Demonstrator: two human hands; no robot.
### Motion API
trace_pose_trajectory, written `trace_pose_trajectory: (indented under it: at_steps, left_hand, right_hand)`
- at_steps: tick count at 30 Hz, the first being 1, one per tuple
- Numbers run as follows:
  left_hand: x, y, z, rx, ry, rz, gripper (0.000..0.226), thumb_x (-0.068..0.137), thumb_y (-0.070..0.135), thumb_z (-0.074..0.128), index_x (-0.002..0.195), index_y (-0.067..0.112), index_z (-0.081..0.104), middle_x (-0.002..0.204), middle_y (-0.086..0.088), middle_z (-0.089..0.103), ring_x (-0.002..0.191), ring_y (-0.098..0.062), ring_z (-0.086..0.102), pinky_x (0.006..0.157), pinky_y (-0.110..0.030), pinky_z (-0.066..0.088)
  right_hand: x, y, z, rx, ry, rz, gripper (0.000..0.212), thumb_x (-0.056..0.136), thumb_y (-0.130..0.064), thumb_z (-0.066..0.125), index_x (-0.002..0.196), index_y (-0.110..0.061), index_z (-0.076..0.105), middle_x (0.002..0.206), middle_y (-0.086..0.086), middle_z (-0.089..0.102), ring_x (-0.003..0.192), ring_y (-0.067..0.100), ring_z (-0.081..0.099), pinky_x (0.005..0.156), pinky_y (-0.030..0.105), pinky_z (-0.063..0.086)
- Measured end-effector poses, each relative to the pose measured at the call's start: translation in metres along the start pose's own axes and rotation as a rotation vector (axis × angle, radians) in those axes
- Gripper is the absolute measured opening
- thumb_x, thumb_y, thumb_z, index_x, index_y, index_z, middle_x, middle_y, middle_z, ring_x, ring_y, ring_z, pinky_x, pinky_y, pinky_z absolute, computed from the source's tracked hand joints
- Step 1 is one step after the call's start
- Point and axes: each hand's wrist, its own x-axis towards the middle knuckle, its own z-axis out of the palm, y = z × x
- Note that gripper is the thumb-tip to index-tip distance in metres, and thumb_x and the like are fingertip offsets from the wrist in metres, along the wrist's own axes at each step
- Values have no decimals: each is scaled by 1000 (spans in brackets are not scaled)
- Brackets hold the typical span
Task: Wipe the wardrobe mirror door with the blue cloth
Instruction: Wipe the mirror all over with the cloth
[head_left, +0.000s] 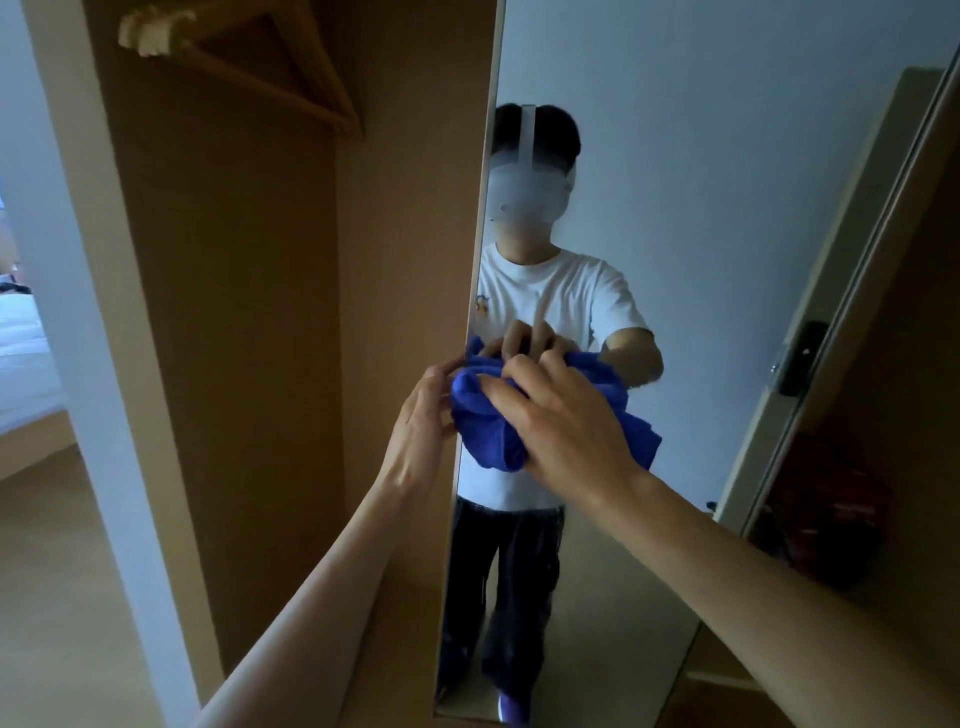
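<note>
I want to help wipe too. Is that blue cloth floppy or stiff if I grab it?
Probably floppy: the cloth bunches in soft folds under the right hand, and one corner sags. It looks fuzzy, so it is likely light and easy to grip, not slippery.

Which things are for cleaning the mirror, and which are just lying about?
For the job: blue cloth, bunched in the right hand; left hand touching it; mirror door.

Just there: wooden hangers in the wardrobe; bed at the far left.
</note>
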Motion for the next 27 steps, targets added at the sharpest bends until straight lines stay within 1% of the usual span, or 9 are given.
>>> trace_pose_trajectory:
  at_steps: [2, 5, 7, 11, 15, 19, 21, 24, 27]
  left_hand:
    - [-1, -2, 0, -9, 17, -19, 46, 111, 43, 25, 131, 29, 63, 121, 3, 73, 108, -4, 68, 90, -25, 57]
    - [-4, -3, 2, 19, 55, -30, 49, 110, 48, 26, 132, 27, 64, 125, 4, 69, 114, -7, 65, 107, -39, 50]
    - [-6, -4, 4, 19, 64, -39, 53, 109, 50, 25, 133, 23, 64, 127, 1, 69, 118, -12, 64, 110, -44, 47]
    - [-8, -6, 5, 19, 69, -37, 50, 109, 50, 26, 127, 28, 67, 124, -1, 71, 117, -14, 65, 110, -45, 47]
    - [-9, -8, 5, 76, 53, -26, 51, 102, 61, 25, 112, 34, 67, 122, -3, 68, 117, -20, 63, 109, -49, 45]
    - [-10, -8, 4, 127, 37, -26, 46, 95, 67, 23, 109, 51, 64, 120, 6, 68, 112, -13, 63, 106, -46, 48]
    - [-11, -11, 5, 140, 45, -11, 43, 95, 67, 23, 107, 55, 63, 118, 10, 67, 110, -9, 63, 104, -43, 49]
    - [-14, -13, 8, 127, 59, 0, 41, 97, 65, 24, 111, 54, 62, 121, 12, 66, 112, -9, 62, 104, -41, 49]
    - [-14, -16, 11, 111, 85, 2, 41, 108, 54, 25, 116, 41, 63, 121, 7, 67, 114, -13, 61, 106, -47, 47]
  right_hand:
    - [-16, -10, 9, 20, -40, -10, 49, 79, -9, 68, 126, -15, 58, 106, 5, 58, 88, 27, 49, 71, 40, 44]
    - [-29, -19, 17, 23, -80, 9, 52, 77, -15, 70, 127, -16, 57, 106, 4, 59, 86, 25, 50, 67, 38, 44]
    - [-30, -20, 18, 28, -80, 26, 50, 78, -15, 69, 127, -16, 58, 105, 3, 59, 86, 24, 50, 67, 37, 44]
    - [-20, -12, 11, 36, -47, 61, 47, 82, -11, 67, 128, -17, 59, 105, 4, 59, 88, 25, 50, 70, 39, 43]
    - [8, 9, -12, -10, 82, 129, 40, 87, -14, 67, 126, -16, 61, 108, 6, 61, 90, 27, 52, 71, 39, 41]
    - [35, 39, -39, -31, 127, 150, 42, 86, -12, 53, 128, -17, 59, 109, 8, 61, 93, 30, 52, 70, 42, 45]
    - [38, 46, -45, -45, 126, 152, 44, 87, -14, 47, 128, -18, 60, 106, 6, 61, 90, 29, 51, 68, 38, 40]
    - [29, 38, -38, -106, 104, 125, 40, 88, -9, 56, 127, -18, 61, 108, 7, 61, 91, 31, 50, 74, 40, 39]
    - [10, 20, -21, -99, 44, 104, 51, 82, -4, 65, 130, -20, 59, 115, 7, 60, 93, 31, 50, 75, 43, 39]
